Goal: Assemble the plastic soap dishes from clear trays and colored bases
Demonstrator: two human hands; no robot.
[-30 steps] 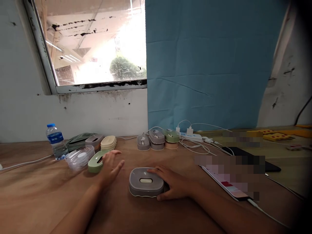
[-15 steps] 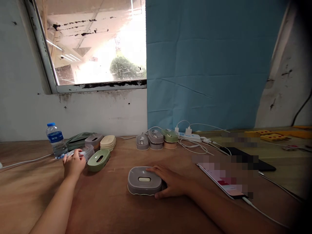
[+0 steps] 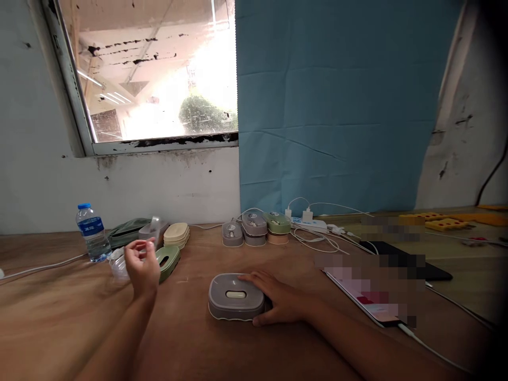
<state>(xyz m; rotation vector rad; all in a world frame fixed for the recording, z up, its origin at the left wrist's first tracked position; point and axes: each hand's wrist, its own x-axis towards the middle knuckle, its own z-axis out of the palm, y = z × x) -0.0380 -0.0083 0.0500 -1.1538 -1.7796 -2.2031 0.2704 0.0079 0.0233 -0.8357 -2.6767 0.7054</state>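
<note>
My right hand [image 3: 280,299] rests round the right side of a grey oval box [image 3: 236,296] with a slot in its lid; something pale shows through the slot. My left hand [image 3: 143,264] is raised off the table, its fingers pinched on a small clear plastic piece [image 3: 156,227] whose exact kind I cannot make out. Just behind that hand lie clear plastic parts [image 3: 119,267], blurred. A green oval lid [image 3: 170,260] with a slot is partly hidden by the left hand. Beyond it sit a grey lid [image 3: 147,230] and a stack of cream oval pieces [image 3: 176,234].
A water bottle [image 3: 93,233] stands at the left beside a dark green pouch [image 3: 125,232]. Several finished-looking oval boxes [image 3: 254,227] are stacked at the back. Right of them are a power strip [image 3: 309,223], loose white cables [image 3: 317,241] and a phone-like device [image 3: 361,296].
My left hand has lifted from the clear plastic parts and moved right, bringing a clear piece with it. My right hand stays on the grey box.
</note>
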